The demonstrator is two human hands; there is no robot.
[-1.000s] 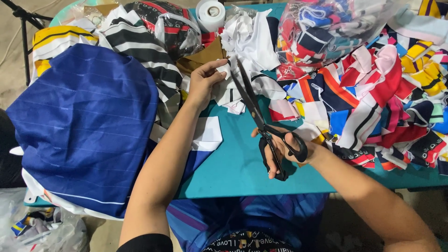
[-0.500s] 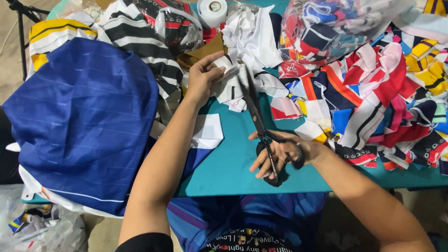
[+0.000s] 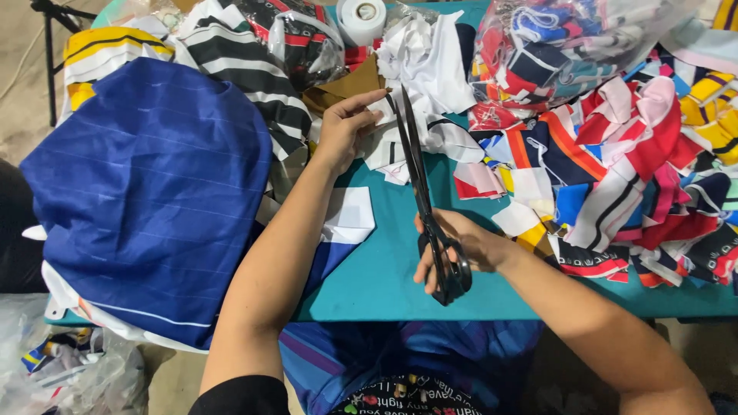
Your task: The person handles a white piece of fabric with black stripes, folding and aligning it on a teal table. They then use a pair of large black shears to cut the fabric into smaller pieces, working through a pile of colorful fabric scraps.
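Right hand [image 3: 453,250] clamped on the black scissors [image 3: 427,201], blades nearly together over the teal surface [image 3: 384,269]. Left hand [image 3: 347,127] pinching a white fabric piece [image 3: 392,146] beside the blade tips.

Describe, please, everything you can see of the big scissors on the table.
The scissors are long, black and look like metal, with looped handles. The right hand grips the handles near the teal table's front edge. The blades point away, nearly closed, their tips at the white fabric piece that the left hand holds.
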